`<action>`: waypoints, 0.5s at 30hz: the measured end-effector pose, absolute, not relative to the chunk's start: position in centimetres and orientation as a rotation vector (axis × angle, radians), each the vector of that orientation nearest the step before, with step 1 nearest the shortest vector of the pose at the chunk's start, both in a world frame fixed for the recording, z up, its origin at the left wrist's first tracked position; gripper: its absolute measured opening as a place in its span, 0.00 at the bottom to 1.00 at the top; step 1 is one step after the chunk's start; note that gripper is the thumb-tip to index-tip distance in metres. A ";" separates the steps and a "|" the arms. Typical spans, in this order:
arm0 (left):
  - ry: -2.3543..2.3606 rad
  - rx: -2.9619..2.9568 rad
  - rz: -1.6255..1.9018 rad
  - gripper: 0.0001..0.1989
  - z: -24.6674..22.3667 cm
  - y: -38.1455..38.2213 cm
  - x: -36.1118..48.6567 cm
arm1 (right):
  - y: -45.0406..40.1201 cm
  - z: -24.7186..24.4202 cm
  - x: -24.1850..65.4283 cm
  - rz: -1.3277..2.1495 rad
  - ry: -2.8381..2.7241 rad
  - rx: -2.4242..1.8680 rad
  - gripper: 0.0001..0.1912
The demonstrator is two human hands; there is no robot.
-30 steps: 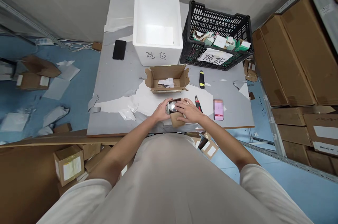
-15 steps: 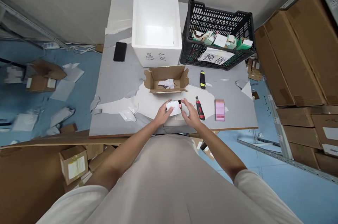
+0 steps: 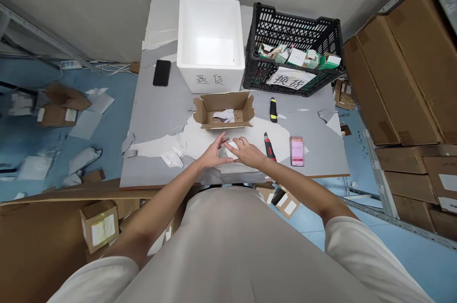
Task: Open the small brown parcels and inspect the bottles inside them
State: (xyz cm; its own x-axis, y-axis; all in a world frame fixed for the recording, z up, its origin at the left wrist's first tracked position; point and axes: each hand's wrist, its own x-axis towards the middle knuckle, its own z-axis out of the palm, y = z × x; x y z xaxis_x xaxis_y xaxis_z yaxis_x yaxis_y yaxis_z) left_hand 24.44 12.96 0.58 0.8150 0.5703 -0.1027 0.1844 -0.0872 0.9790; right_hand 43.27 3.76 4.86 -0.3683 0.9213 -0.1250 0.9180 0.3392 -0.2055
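Observation:
A small white box (image 3: 231,150) is between my two hands above the white paper, partly covered by fingers. My right hand (image 3: 248,152) grips it from the right, fingers bent over its upper side. My left hand (image 3: 211,153) is just left of it, thumb and fingers spread apart. Beyond the hands stands an open cardboard box (image 3: 225,98) with crumpled white paper (image 3: 224,115) inside. A red and black utility knife (image 3: 269,147) lies right of my right hand.
A white foam bin (image 3: 210,74) and a black crate (image 3: 293,91) holding several small boxes stand at the back. A black phone (image 3: 162,73) lies left, a yellow and black cutter (image 3: 273,110) and a pink-screened phone (image 3: 297,151) right. Cartons (image 3: 421,65) fill the right shelf.
The small white box has passed from my left hand's grip to my right hand's. My left fingers have spread and moved slightly left; my right hand has moved left over the box.

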 end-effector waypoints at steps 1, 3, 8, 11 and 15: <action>0.608 1.718 0.374 0.50 1.1 13.3 24.0 | 3.8 4.7 43.2 0.362 -2.565 -1.757 0.38; 0.614 1.862 0.436 0.40 2.1 14.3 23.4 | 3.9 4.6 43.2 0.363 -2.586 -1.741 0.38; 0.752 2.253 0.664 0.18 3.3 17.2 23.0 | 4.9 7.9 44.6 0.406 -2.595 -1.727 0.39; 0.863 2.407 0.730 0.17 3.2 18.2 23.7 | 6.3 12.6 48.2 0.480 -2.547 -1.633 0.41; 0.894 2.521 0.658 0.16 2.5 18.2 24.5 | 9.4 18.3 56.2 0.463 -2.353 -1.746 0.43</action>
